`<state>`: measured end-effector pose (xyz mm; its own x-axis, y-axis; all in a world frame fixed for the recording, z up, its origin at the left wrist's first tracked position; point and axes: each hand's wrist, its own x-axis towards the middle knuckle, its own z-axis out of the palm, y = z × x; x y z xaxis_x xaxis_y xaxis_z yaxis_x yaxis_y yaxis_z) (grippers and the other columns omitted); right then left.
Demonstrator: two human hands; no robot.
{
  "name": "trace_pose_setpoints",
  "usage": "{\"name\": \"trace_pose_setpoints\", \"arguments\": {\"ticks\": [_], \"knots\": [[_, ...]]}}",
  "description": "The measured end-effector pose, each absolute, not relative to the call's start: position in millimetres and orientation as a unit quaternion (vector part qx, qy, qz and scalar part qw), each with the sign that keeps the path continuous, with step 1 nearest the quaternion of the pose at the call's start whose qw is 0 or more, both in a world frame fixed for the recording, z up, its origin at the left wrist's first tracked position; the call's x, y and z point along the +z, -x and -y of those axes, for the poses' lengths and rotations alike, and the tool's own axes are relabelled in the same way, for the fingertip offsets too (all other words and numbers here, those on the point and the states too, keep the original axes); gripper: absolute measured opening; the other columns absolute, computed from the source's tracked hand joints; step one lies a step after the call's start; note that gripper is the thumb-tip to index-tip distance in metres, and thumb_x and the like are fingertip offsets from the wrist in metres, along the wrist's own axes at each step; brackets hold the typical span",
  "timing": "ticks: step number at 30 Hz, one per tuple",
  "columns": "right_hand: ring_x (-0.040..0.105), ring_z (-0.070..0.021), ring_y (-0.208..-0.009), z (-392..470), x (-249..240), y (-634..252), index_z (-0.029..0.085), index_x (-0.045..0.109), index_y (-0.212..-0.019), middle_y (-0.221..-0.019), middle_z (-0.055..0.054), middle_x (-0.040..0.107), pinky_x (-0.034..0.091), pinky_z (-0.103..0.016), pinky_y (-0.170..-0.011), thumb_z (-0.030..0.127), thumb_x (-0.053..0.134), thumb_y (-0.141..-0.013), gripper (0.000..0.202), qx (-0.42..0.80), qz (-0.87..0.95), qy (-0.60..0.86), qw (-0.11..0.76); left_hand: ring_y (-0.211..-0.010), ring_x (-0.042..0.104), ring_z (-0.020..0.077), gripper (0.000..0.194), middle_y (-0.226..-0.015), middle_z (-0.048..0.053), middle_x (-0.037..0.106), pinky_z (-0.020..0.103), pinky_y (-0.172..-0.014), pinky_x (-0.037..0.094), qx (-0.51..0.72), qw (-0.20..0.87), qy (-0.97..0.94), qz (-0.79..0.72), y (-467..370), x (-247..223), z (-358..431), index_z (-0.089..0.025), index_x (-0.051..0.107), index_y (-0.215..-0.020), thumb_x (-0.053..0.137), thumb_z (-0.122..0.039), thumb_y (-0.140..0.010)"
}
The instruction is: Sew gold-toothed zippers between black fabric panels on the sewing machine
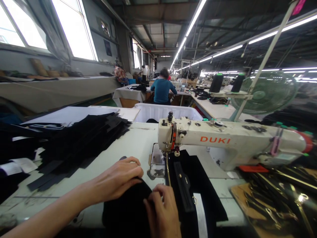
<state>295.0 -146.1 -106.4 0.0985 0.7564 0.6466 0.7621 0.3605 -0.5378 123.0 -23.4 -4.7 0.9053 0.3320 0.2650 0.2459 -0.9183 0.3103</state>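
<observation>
Black fabric point(126, 211) bunches up at the table's front edge. My left hand point(121, 178) is closed on its upper edge, thumb under the curled fingers. Close by on the right, my right hand point(163, 208) pinches the same fabric with bent fingers. Beyond both hands stands a white sewing machine point(198, 135) marked DUKI. A black panel point(205, 185) lies under its needle area, with a gold zipper point(167, 168) along its left side. On that panel are a black strap piece point(183, 188) and a pale strip point(201, 215) by a small metal ring.
Stacked black fabric pieces point(81, 142) cover the table's left. At the right lie black straps with gold hardware point(277, 201) on brown board. Behind the machine are a white bin point(168, 110), a green fan point(267, 92) and a seated person in blue point(162, 89).
</observation>
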Motion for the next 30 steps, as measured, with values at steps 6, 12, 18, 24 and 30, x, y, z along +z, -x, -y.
{"name": "trace_pose_setpoints", "arguments": {"ticks": [6, 12, 18, 24, 30], "knots": [[0.059, -0.0156, -0.065, 149.3, -105.3, -295.5, 0.024, 0.045, -0.094, -0.076, 0.001, 0.054, 0.05, -0.024, -0.061, 0.016, 0.047, -0.094, 0.008, 0.093, 0.625, 0.574, 0.521, -0.075, 0.058, 0.0179, 0.013, -0.081, -0.001, 0.06, 0.027, -0.071, 0.04, 0.102, 0.171, -0.96, -0.197, -125.3, 16.3, 19.5, -0.024, 0.057, -0.094, 0.047, -0.027, -0.102], [0.063, -0.0184, -0.085, 146.2, -101.4, -301.4, 0.023, 0.05, -0.089, -0.098, -0.005, 0.059, 0.05, -0.026, -0.072, 0.011, 0.043, -0.093, 0.015, 0.08, 0.638, 0.563, 0.519, -0.083, 0.065, 0.0175, 0.018, -0.089, -0.002, 0.07, 0.023, -0.079, 0.043, 0.062, 0.247, -0.939, -0.231, -138.4, 21.7, -4.1, -0.024, 0.066, -0.097, 0.054, -0.038, -0.1], [0.063, -0.0198, -0.07, 150.1, -115.6, -297.5, 0.026, 0.053, -0.098, -0.078, -0.001, 0.061, 0.048, -0.026, -0.063, 0.024, 0.046, -0.098, 0.007, 0.165, 0.57, 0.638, 0.491, -0.084, 0.066, 0.0187, 0.016, -0.086, -0.003, 0.072, 0.023, -0.078, 0.045, 0.027, 0.213, -0.948, -0.235, -155.3, 6.9, -22.4, -0.027, 0.072, -0.093, 0.06, -0.037, -0.095], [0.067, -0.0232, -0.087, 141.9, -110.9, -314.5, 0.022, 0.059, -0.11, -0.092, -0.005, 0.068, 0.051, -0.029, -0.074, 0.031, 0.052, -0.094, 0.02, 0.324, 0.501, 0.646, 0.476, -0.096, 0.062, 0.0248, 0.009, -0.089, 0.004, 0.068, 0.049, -0.109, 0.026, 0.104, 0.114, -0.952, -0.264, -206.8, -41.0, -20.5, -0.023, 0.07, -0.088, 0.062, -0.021, -0.09], [0.066, -0.0207, -0.082, 126.0, -105.5, -343.9, 0.017, 0.063, -0.095, -0.083, -0.005, 0.066, 0.049, -0.028, -0.071, 0.03, 0.048, -0.093, 0.02, 0.413, 0.505, 0.652, 0.386, -0.111, 0.058, 0.0255, 0.008, -0.097, 0.003, 0.069, 0.054, -0.112, 0.016, 0.176, 0.066, -0.943, -0.274, -228.5, -76.6, -20.9, -0.024, 0.067, -0.089, 0.068, -0.016, -0.087]]}}
